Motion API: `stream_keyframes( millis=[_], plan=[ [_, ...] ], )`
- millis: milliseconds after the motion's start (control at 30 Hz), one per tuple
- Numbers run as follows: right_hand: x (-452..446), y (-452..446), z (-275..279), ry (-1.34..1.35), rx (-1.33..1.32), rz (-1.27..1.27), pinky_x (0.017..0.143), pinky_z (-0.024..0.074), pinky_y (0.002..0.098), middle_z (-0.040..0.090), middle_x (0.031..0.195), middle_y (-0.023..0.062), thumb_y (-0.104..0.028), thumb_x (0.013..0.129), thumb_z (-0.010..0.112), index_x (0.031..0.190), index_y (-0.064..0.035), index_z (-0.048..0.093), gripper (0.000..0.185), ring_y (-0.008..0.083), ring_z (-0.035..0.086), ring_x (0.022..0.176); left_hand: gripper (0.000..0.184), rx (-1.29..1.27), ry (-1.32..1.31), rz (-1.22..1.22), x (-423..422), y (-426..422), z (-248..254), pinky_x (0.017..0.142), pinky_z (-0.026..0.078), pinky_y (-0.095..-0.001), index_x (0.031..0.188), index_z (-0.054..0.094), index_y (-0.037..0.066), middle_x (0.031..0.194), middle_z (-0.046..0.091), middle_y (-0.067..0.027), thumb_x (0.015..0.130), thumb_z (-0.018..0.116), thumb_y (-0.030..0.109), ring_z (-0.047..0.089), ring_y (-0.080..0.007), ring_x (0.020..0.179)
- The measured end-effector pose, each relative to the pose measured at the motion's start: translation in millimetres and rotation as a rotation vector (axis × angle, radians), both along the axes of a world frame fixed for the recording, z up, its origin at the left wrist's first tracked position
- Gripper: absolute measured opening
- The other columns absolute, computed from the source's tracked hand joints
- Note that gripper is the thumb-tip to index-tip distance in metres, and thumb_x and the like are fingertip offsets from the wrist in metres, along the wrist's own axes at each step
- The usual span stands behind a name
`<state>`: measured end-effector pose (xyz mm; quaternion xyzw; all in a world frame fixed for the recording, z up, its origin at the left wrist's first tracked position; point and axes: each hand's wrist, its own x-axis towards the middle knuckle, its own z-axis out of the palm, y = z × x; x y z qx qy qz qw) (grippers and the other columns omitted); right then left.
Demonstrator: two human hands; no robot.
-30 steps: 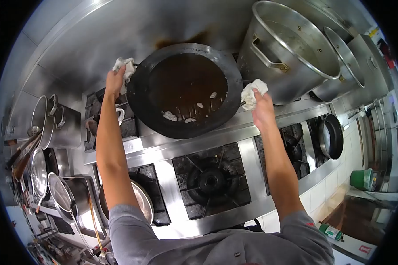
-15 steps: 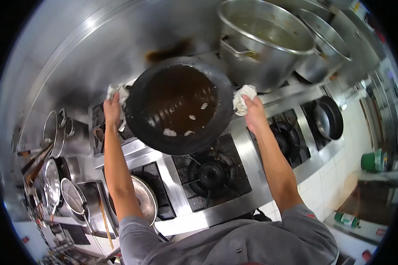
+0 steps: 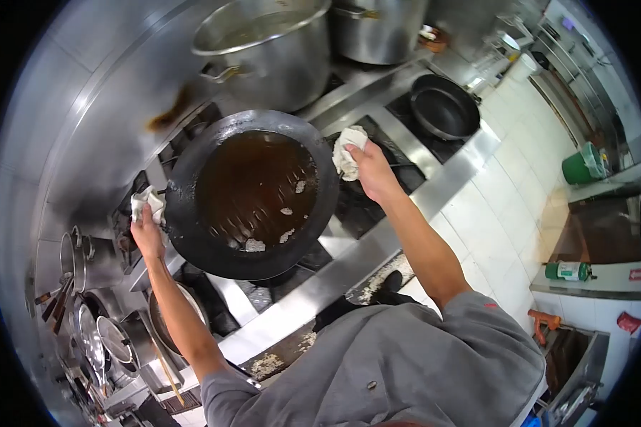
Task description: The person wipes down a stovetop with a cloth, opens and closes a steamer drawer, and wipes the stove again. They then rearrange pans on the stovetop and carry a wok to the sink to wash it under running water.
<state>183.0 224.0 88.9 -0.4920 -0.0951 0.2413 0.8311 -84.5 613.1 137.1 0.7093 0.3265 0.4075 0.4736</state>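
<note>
A large black wok [image 3: 185, 242] holds dark brown liquid [image 3: 253, 185] with a few pale bits floating near its lower edge. My left hand [image 3: 147, 231] is closed on a white cloth [image 3: 148, 205] at the wok's left handle. On the other side, my right hand [image 3: 369, 167] grips a second white cloth [image 3: 349, 149] at the right handle. The handles are mostly hidden by the cloths. The wok hangs over the stove [image 3: 246, 341], covering part of its burners.
A big steel pot [image 3: 271, 71] stands behind the wok, another [image 3: 374, 35] beside it. A black pan [image 3: 445, 107] sits on the far burner. Another pan [image 3: 171, 320] lies near my left forearm. At left are pots [image 3: 96, 263] and strainers [image 3: 114, 338]. A green bin [image 3: 582, 165] is at right.
The view has turned to the right. Both hands have brought the wok from the back of the stove toward me, over the front burners. More floor shows at right.
</note>
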Motion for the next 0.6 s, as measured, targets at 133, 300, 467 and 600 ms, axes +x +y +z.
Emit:
stream_keyframes(
  millis=[133,300,467,600],
  plan=[
    [17,-89,-4,0.016,-0.035,-0.006,0.072,0.0479,0.0272,0.061,0.094,0.0034,-0.007,0.093,0.048,0.112,-0.0015,0.054,0.020,0.0128,0.058,0.083,0.031,-0.012,0.099,0.016,18,-85,-6,0.063,0.043,-0.0241,0.099,0.065,-0.006,0.085,0.065,-0.0037,0.093,0.055,0.022,0.056,-0.0092,0.072],
    [41,-204,4,-0.048,-0.108,-0.112,0.072,0.0480,0.0270,0.062,0.093,0.0035,-0.008,0.092,0.051,0.111,-0.0019,0.055,0.021,0.0131,0.060,0.082,0.033,-0.057,0.050,-0.011,66,-183,-19,0.055,0.040,-0.0245,0.088,0.066,-0.006,0.073,0.063,-0.0030,0.093,0.055,0.024,0.052,-0.0075,0.062],
    [67,-304,-4,-0.102,-0.136,-0.201,0.071,0.0481,0.0267,0.063,0.095,0.0036,-0.006,0.091,0.050,0.112,-0.0014,0.056,0.023,0.0138,0.061,0.082,0.032,-0.140,0.038,-0.106,133,-255,-41,0.049,0.035,-0.0258,0.081,0.065,-0.001,0.067,0.058,-0.0005,0.093,0.056,0.027,0.047,-0.0066,0.057],
    [83,-370,-8,-0.102,-0.150,-0.295,0.071,0.0480,0.0260,0.063,0.096,0.0045,-0.007,0.092,0.049,0.113,0.0001,0.056,0.024,0.0134,0.060,0.082,0.030,-0.100,0.050,-0.255,191,-298,-54,0.057,0.043,-0.0264,0.091,0.065,-0.004,0.078,0.063,-0.0034,0.092,0.057,0.025,0.055,-0.0102,0.064]
  ],
)
